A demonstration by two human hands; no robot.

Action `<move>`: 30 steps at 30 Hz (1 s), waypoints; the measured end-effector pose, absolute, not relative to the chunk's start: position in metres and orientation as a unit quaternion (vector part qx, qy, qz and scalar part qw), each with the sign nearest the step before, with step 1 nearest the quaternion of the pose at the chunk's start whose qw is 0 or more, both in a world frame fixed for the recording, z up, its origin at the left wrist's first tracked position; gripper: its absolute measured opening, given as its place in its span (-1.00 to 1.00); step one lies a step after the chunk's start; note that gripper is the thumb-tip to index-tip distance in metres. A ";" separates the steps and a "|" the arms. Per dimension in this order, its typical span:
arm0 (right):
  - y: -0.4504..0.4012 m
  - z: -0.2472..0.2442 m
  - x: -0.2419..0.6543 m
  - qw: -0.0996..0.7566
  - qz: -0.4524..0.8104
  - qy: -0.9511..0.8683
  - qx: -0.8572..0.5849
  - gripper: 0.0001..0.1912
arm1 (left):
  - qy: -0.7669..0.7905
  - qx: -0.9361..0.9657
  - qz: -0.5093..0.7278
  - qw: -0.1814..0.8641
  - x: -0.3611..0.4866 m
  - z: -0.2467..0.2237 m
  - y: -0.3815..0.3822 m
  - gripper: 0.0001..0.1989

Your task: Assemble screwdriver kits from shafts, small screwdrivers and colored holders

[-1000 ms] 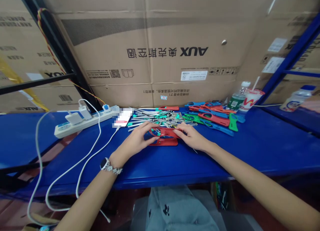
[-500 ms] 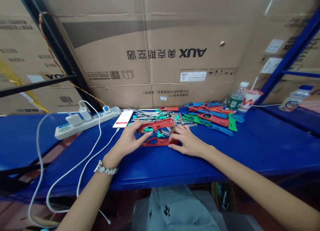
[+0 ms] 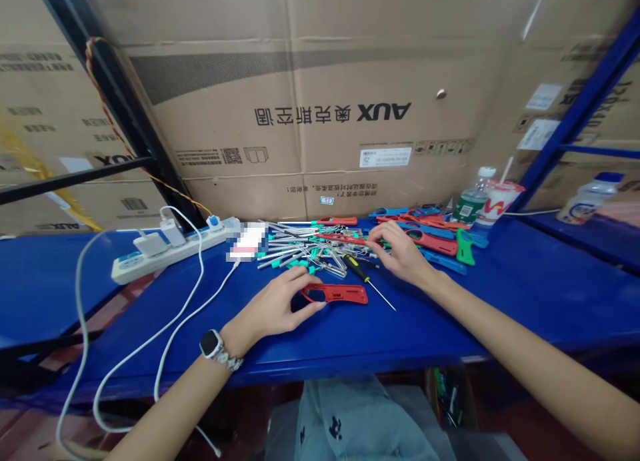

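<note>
My left hand (image 3: 285, 301) pinches a red plastic lighter shell (image 3: 347, 293) by its finger-loop end. The shell lies low over the blue tabletop, its inner side facing up. Over the parts pile, my right hand (image 3: 400, 254) grips the end of another red lighter shell (image 3: 343, 238), seen nearly edge-on. Beneath and around it are metal tubes (image 3: 280, 253), small green triggers (image 3: 314, 254) and clear parts (image 3: 336, 269). A screwdriver (image 3: 356, 268) with a black and yellow handle lies between the hands, tip toward me.
Several red, blue and green lighter shells (image 3: 440, 242) lie right of the pile. Behind them stand a bottle (image 3: 470, 204) and a cup with a straw (image 3: 500, 201). At left are a phone (image 3: 247, 241), a power strip (image 3: 165, 251) and looping white cables (image 3: 201, 274). A cardboard box (image 3: 325, 68) stands behind.
The two red shells are now farther apart: the left hand has come nearer and right with one, the right hand has moved up and right with the other. The screwdriver is now visible.
</note>
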State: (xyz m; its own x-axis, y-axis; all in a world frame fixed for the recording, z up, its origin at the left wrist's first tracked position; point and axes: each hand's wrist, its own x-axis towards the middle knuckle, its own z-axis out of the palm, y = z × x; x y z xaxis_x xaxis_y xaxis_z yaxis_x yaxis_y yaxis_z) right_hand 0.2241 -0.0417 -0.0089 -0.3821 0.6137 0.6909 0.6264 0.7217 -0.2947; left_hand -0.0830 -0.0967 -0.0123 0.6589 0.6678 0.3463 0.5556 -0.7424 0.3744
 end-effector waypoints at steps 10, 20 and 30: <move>0.006 -0.029 0.234 0.260 -0.070 -0.858 -0.437 -0.79 | 0.401 0.874 0.272 -0.027 -0.089 -0.006 -0.047 -0.72; 0.002 -0.015 0.192 0.234 -0.030 -0.865 -0.442 -0.86 | 0.475 0.874 0.091 -0.042 -0.087 0.024 0.023 -0.73; 0.008 -0.013 0.177 0.208 0.012 -0.858 -0.469 -0.83 | 0.493 0.869 0.040 -0.003 -0.069 0.033 0.034 -0.87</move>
State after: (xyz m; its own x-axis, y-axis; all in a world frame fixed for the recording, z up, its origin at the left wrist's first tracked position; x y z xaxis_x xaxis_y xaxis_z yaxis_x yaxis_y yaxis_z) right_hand 0.1769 0.0079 -0.0129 -0.4738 0.8097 0.3464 0.8001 0.5601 -0.2149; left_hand -0.0693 0.0345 0.0330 0.5116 0.8561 0.0730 0.8566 -0.5148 0.0339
